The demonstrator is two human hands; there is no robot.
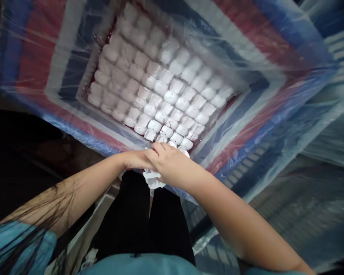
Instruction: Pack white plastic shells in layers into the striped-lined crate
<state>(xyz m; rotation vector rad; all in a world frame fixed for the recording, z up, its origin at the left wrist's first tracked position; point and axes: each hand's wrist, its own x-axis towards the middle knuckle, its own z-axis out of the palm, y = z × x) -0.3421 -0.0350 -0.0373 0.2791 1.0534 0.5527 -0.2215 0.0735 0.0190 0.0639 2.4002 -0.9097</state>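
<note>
White piece (154, 181) jutting bodyward from the gripping right hand (173, 162), left hand (136, 159) closure indeterminable, at the striped bag's (37, 53) near edge

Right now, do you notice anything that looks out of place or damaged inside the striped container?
Thin strands stick out at the picture-left edge of the white pieces; they look odd beside otherwise regular rows. I cannot tell what they are. No spill or damage stands out, though parts are blurred.
</note>
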